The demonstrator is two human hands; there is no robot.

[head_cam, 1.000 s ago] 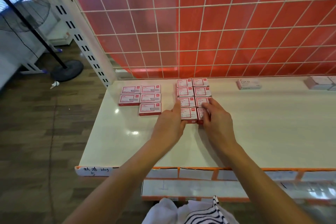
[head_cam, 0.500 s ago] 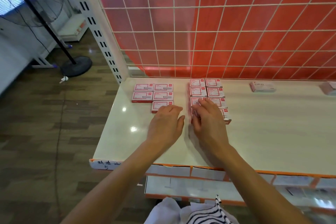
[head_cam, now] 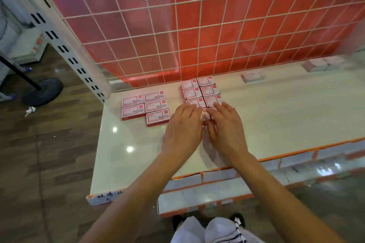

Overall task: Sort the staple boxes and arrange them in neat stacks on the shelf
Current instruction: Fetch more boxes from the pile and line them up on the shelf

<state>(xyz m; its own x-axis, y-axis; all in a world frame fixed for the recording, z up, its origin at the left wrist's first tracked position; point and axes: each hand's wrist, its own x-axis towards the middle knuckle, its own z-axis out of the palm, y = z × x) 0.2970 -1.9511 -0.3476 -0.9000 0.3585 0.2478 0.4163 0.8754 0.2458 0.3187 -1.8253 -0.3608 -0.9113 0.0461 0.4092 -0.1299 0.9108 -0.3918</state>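
- Red-and-white staple boxes form a block (head_cam: 200,91) two columns wide at the middle of the shelf (head_cam: 276,124). Its long axis runs from the rear edge towards the front edge.
- Each box in the block lies flat, printed top up, with its long side running along the shelf from left to right.
- Five more boxes, the left group (head_cam: 145,107), lie flat near the rear left corner, apart from the block. Their long sides also run left to right, slightly skewed.
- Both forearms reach in from the front edge and converge on the block's near end.
- Left hand (head_cam: 182,127) is palm down, its fingers (head_cam: 188,107) straight and close together, tips over the left column's near boxes.
- Right hand (head_cam: 226,125) is palm down, its fingers (head_cam: 217,107) extended and lying over the right column's near boxes.
- One front box (head_cam: 206,115) shows in the narrow gap between the hands; the rest of the front row is hidden under them.
- Whether either thumb presses on a box cannot be told.
- Further right, near the rear edge, a single pale box (head_cam: 253,76) lies flat, and a blurred pile (head_cam: 324,64) sits towards the rear right corner.
- Behind the rear edge a white wire mesh (head_cam: 197,25) stands against a red backing.
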